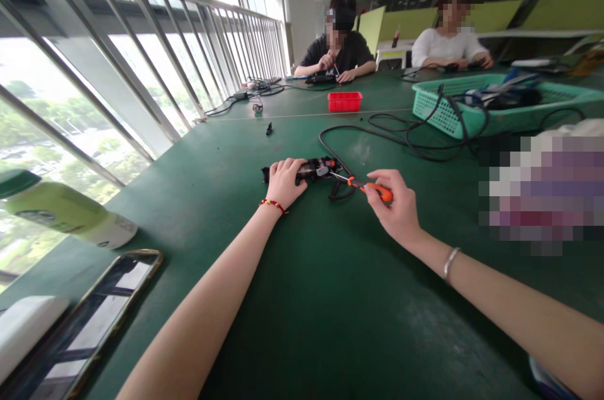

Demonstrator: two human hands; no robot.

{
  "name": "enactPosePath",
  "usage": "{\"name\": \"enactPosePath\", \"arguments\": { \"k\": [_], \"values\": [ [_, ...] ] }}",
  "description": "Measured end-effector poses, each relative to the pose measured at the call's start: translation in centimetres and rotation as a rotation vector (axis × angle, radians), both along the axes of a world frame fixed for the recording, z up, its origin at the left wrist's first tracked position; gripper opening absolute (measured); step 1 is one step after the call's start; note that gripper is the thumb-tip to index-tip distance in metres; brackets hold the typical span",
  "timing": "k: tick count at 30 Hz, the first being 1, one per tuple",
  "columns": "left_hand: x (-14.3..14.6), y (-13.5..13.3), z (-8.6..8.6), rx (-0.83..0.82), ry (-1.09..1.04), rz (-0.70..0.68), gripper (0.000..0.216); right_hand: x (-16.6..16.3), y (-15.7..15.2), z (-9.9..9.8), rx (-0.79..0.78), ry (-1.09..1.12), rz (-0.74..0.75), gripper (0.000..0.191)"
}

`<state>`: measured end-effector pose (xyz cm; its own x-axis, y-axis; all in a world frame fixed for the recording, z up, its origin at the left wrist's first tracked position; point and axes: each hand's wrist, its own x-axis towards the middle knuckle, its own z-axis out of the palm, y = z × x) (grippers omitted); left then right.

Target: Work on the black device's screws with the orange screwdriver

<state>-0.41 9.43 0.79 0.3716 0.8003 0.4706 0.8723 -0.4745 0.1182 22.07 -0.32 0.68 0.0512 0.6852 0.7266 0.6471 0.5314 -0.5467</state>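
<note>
My left hand [285, 178] is wrapped over a black corded device [309, 169] that lies on its side on the green table. The device's right end shows inner parts, with a bit of red among them; I cannot make out its exact kind. In my right hand [394, 202] is a screwdriver with an orange and black handle [381, 191], fingers closed around it. Its thin metal shaft points left, and the tip reaches the device's right end. A black cable [330, 131] curves away from that end. My left palm hides the device's middle.
Ahead stand a small red bin [345, 102] and a green basket [457, 126] of cables and tools. A small black part [268, 129] lies beyond my left hand. At left are a bottle [70, 211] and a phone [94, 331]. Two people sit at the far side.
</note>
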Motion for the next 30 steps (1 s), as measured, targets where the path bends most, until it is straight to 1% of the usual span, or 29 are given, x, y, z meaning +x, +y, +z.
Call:
{"name": "enactPosePath", "arguments": {
  "k": [4, 6, 8, 11, 13, 16, 19, 21, 24, 26, 28, 30],
  "values": [
    [-0.02, 0.06, -0.03, -0.005, -0.001, 0.001, 0.042, 0.02, 0.24, -0.03, 0.116, 0.023, 0.001, 0.028],
    [-0.01, 0.07, -0.03, -0.008, -0.004, 0.004, 0.042, -0.03, 0.27, -0.06, 0.149, 0.016, 0.015, 0.031],
    [0.0, 0.07, -0.02, -0.011, -0.004, 0.005, 0.041, -0.08, 0.18, -0.09, 0.125, -0.004, 0.021, 0.029],
    [0.0, 0.05, 0.01, -0.007, -0.004, 0.002, 0.041, -0.12, 0.0, -0.14, 0.026, -0.04, 0.031, 0.017],
    [-0.01, 0.05, 0.03, -0.004, -0.009, -0.003, 0.041, -0.1, -0.01, -0.13, -0.001, -0.05, 0.03, 0.014],
    [-0.04, 0.07, 0.02, -0.009, -0.011, -0.003, 0.042, -0.07, 0.14, -0.08, 0.073, -0.027, 0.005, 0.022],
    [-0.06, 0.11, 0.0, -0.013, -0.001, 0.001, 0.042, -0.1, 0.23, -0.02, 0.157, -0.014, 0.012, 0.029],
    [-0.08, 0.14, -0.02, -0.011, 0.002, 0.0, 0.042, -0.13, 0.16, 0.0, 0.141, -0.026, 0.019, 0.027],
    [-0.12, 0.18, -0.07, -0.005, -0.002, -0.004, 0.042, -0.14, -0.01, 0.01, 0.032, -0.043, 0.024, 0.017],
    [-0.13, 0.21, -0.11, -0.002, -0.002, -0.006, 0.042, -0.12, -0.04, 0.01, -0.009, -0.039, 0.022, 0.014],
    [-0.14, 0.24, -0.13, 0.0, -0.002, -0.005, 0.042, -0.13, 0.01, 0.03, 0.031, -0.027, 0.01, 0.018],
    [-0.13, 0.25, -0.14, 0.002, -0.003, -0.008, 0.042, -0.16, 0.07, 0.05, 0.107, -0.027, 0.009, 0.025]
  ]
}}
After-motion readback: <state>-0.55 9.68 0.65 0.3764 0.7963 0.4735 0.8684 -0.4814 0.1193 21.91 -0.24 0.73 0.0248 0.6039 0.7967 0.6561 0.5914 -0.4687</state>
